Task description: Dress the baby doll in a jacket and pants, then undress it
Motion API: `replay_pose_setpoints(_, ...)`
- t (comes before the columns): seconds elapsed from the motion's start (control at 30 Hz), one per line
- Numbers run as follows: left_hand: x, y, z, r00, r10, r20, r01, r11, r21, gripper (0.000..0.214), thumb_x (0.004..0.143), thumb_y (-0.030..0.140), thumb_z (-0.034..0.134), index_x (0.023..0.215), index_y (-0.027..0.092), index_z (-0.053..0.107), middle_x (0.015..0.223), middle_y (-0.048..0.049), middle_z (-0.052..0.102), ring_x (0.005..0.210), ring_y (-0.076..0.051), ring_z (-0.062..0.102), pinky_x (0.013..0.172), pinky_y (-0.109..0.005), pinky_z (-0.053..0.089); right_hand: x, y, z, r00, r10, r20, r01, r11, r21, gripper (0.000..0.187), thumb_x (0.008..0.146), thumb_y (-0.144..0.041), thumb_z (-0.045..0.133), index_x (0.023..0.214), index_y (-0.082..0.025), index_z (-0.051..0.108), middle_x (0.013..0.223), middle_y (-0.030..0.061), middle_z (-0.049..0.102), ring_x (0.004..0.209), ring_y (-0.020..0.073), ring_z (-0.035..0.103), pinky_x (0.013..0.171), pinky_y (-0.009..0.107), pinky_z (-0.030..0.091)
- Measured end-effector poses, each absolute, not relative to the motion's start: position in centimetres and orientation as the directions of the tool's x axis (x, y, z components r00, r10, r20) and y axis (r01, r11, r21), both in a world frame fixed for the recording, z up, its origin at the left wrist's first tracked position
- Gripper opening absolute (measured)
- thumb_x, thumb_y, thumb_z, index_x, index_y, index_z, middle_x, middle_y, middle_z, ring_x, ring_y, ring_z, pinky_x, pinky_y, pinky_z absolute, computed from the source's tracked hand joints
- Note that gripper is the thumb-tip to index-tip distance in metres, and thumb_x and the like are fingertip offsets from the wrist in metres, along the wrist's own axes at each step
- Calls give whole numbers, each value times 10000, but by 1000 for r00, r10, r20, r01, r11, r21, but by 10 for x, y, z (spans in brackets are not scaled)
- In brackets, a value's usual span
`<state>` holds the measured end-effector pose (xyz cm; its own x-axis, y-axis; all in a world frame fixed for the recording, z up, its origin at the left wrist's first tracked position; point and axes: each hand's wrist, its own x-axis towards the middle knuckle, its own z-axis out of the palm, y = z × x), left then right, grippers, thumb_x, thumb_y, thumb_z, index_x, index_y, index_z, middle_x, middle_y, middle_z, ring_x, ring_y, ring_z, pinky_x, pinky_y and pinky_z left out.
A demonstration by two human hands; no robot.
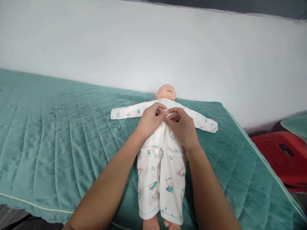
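Note:
A baby doll [166, 92] lies on its back on the green quilted bed [59, 127], head toward the wall, arms spread. It wears a white printed romper [160, 179] with small cartoon animals. My left hand [151, 119] and my right hand [182, 126] meet over the doll's chest. Both pinch the front placket of the romper just below the collar, fingers curled and closed on the fabric. A button shows just under my fingers. The doll's bare feet [158, 223] stick out at the bottom edge.
A white wall [153, 48] runs behind the bed. A red plastic object [280, 156] stands on the floor to the right, past the bed's edge. Another green quilted corner [296, 124] shows at far right.

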<state>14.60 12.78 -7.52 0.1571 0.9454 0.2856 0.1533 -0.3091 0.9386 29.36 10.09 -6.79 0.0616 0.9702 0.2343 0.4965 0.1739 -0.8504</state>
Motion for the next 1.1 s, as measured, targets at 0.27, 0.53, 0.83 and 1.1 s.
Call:
replay_pose_setpoints(0.27, 145, 129, -76, 107, 959, 263, 178, -279, 944, 117, 834, 171, 620, 944, 187, 656, 798, 26, 580, 707, -106, 539, 681, -241, 421, 292, 92, -61, 39, 976, 214, 641, 140, -755, 279, 841, -333, 675, 1088, -257, 569, 817, -17, 693, 719, 177, 602, 674, 327, 425)
replay_pose_setpoints(0.53, 125, 119, -63, 288, 942, 171, 158, -223, 962, 142, 869, 325, 631, 844, 188, 659, 705, 11, 587, 617, -110, 511, 574, -238, 397, 285, 65, -40, -32, 994, 104, 922, 70, -382, 279, 879, -276, 566, 679, -245, 374, 678, 27, 560, 563, 161, 415, 550, 318, 250)
replay_pose_setpoints(0.83, 110, 112, -51, 531, 844, 77, 339, -295, 894, 144, 778, 340, 742, 804, 203, 707, 729, 7, 634, 611, -109, 512, 543, -240, 367, 315, 67, -41, -151, 989, -9, 660, 94, -745, 316, 896, -434, 611, 673, -227, 524, 579, -19, 587, 537, 133, 494, 529, 286, 345)
replay_pose_setpoints(1.1, 111, 107, -47, 525, 849, 50, 368, -280, 887, 166, 789, 320, 702, 696, 193, 653, 636, 18, 590, 555, -106, 474, 506, -243, 318, 312, 68, -45, -149, 989, 8, 472, 78, -878, 364, 904, -488, 633, 683, -219, 528, 520, -52, 507, 489, 103, 435, 497, 253, 326)
